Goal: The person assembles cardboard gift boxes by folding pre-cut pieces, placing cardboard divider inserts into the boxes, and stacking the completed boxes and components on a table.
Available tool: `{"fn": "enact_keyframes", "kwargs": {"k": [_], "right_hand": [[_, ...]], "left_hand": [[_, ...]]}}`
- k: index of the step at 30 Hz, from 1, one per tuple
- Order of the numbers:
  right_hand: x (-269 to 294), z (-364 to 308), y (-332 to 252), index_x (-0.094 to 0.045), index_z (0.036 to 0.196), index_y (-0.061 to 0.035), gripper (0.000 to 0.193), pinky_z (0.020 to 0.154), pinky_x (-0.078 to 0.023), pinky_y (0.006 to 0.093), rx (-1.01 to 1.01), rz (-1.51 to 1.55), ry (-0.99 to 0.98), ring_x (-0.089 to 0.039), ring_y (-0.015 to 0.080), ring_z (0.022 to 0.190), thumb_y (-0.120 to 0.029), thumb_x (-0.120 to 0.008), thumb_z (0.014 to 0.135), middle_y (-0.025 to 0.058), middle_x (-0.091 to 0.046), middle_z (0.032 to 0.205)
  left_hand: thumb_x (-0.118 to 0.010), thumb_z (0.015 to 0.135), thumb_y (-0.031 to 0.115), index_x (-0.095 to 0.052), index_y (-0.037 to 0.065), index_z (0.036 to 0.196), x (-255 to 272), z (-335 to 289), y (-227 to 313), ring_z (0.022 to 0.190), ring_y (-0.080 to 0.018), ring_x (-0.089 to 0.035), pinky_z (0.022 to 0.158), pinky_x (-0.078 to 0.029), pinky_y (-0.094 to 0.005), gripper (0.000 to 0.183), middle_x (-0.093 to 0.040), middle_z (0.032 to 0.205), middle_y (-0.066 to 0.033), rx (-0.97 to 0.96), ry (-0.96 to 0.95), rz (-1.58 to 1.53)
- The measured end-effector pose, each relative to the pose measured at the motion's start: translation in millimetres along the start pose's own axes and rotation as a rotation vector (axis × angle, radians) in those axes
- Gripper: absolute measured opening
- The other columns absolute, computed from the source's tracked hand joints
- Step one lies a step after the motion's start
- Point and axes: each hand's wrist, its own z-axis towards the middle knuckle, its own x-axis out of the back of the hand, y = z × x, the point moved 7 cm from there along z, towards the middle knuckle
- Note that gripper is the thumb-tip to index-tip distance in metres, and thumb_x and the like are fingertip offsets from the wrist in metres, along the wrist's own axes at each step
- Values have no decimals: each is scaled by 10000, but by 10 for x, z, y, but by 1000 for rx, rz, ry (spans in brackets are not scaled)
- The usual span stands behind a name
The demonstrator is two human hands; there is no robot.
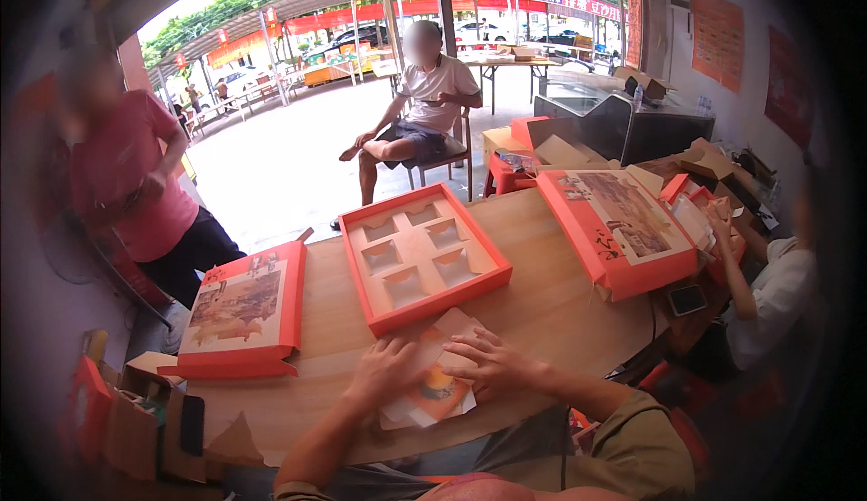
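Note:
Both my hands rest on a flat folded paper piece (435, 391), beige with an orange picture, lying at the near edge of the round wooden table (542, 311). My left hand (386, 371) presses its left side with fingers spread. My right hand (488, 362) lies on its upper right part, fingers apart. Just beyond them sits an open orange box tray (421, 254) with a beige insert of several empty square pockets.
An orange box lid (242, 311) with a painted picture lies at the left. A larger orange lid (621, 227) sits tilted at the right, near a phone (687, 299). A seated person (768, 302) works at the right; one stands left, another sits behind. Cardboard boxes (135, 411) stand lower left.

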Motion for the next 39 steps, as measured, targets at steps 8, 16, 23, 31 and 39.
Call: {"fn": "enact_keyframes", "kwargs": {"k": [8,16,23,31,39], "right_hand": [[156,20,115,-443,1538,-179,992,1210,-189,638,-37,471,-107,-247,436,1518,-626,-823,738,218,-325,1611],[-37,-222,289,-411,1544,-122,1005,1204,-206,629,-362,178,-112,-273,470,1490,-714,-726,796,294,-281,1602],[50,-288,344,-216,1605,-47,1184,1195,-296,553,-453,360,148,-356,505,1437,-668,-783,772,349,-240,1594],[56,-249,324,-329,1582,-76,1122,1177,-338,525,-393,302,98,-406,487,1410,-649,-814,748,338,-315,1570],[44,-246,300,-450,1531,-116,1027,1170,-347,522,-395,244,82,-432,470,1392,-659,-809,737,302,-371,1548]], "left_hand": [[-822,784,394,-633,83,1293,-113,55,-34,1171,-386,-589,968,-512,-479,625,-608,1285,-176,1,44,-164],[-887,701,518,-610,9,1234,33,420,3,1020,-386,-659,893,-533,-425,787,-675,1104,-228,289,-408,-431],[-811,803,513,-503,9,1290,-162,403,-1,1107,-408,-683,940,-527,-455,765,-690,1151,-275,303,-444,-422],[-813,812,401,-451,26,1355,-140,360,28,1153,-395,-667,977,-521,-435,753,-673,1217,-279,291,-472,-488],[-873,777,191,-484,-13,1366,-353,273,-155,1173,-237,-639,1011,-503,-348,735,-665,1225,-170,408,-402,-812]]}}
